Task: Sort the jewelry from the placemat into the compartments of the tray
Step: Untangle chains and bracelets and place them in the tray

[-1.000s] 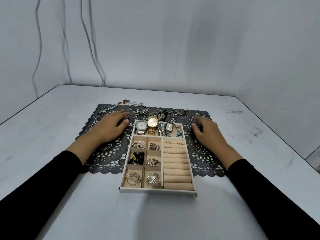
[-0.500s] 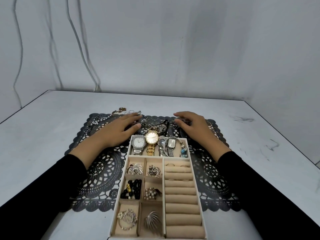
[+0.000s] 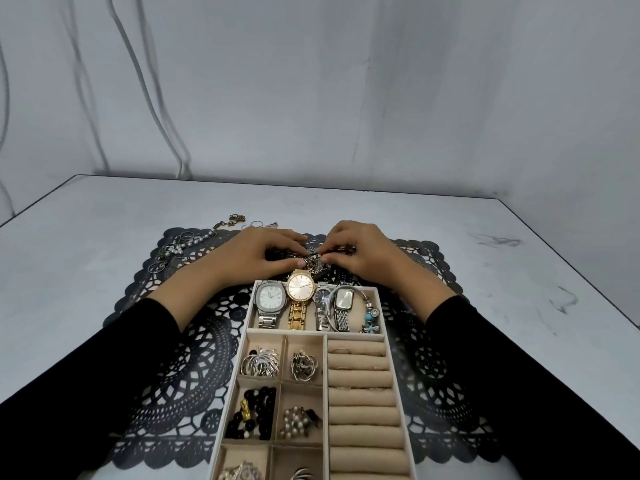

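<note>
A beige compartment tray (image 3: 321,344) lies on a black lace placemat (image 3: 180,368). Its far section holds several watches (image 3: 300,296) and a bracelet with blue charms. Small sections hold silver pieces, black beads and pearls; the right side has ring rolls (image 3: 360,396). Just beyond the tray, my left hand (image 3: 258,256) and my right hand (image 3: 360,252) meet over a tangled pile of chains (image 3: 311,261), fingertips pinching into it. A pearl chain and several rings (image 3: 180,245) lie at the mat's far left.
A grey table (image 3: 485,258) carries the mat, with a wall close behind and cables hanging at the left. A few rings and a clasp (image 3: 242,221) lie just off the mat's far edge.
Both hands moved inward from the tray's sides to the chain pile behind it and closed their fingers on it. The view came closer to the tray.
</note>
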### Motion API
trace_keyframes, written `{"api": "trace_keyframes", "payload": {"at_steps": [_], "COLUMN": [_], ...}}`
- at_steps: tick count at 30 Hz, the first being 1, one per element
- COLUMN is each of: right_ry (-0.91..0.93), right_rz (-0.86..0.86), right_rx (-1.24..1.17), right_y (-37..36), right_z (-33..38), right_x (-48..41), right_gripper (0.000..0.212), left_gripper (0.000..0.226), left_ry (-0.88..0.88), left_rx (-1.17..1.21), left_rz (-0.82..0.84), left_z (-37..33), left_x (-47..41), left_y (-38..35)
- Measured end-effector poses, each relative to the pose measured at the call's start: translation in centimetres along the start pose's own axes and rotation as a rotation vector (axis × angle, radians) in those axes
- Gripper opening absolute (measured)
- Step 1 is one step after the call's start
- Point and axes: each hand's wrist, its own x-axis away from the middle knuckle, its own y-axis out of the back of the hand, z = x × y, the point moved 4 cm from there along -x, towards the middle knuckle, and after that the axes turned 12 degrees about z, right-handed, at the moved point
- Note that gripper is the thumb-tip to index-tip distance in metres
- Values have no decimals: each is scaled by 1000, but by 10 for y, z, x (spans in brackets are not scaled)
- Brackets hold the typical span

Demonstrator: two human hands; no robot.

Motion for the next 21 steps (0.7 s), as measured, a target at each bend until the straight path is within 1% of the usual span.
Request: {"api": "trace_keyframes", "payload": {"at_steps": [1, 4, 6, 9, 15, 21], "right_ry": [-2, -13, -28, -50, -45, -71], "right_rz": [19, 56, 72, 72, 10, 101], "right_rx": [15, 45, 60, 83, 48, 57], "right_y": [0, 0, 0, 1, 3, 1], "right_z": [0, -1, -4, -8, -6, -5], "right_x": [0, -2, -2, -1, 4, 3], "right_gripper": [18, 20, 19, 18, 16, 17], "left_gripper": [49, 27, 20, 17, 14, 22], "left_ry": [4, 0, 1, 7, 32, -25], "left_rx": [5, 38, 59, 81, 67, -20], "left_rz": [-3, -32, -37, -39, -79, -56], "left_z": [1, 3, 3, 4, 3, -11], "left_x": [-1, -4, -5, -5, -4, -9], "left_y": [1, 3, 4, 5, 8, 0]}}
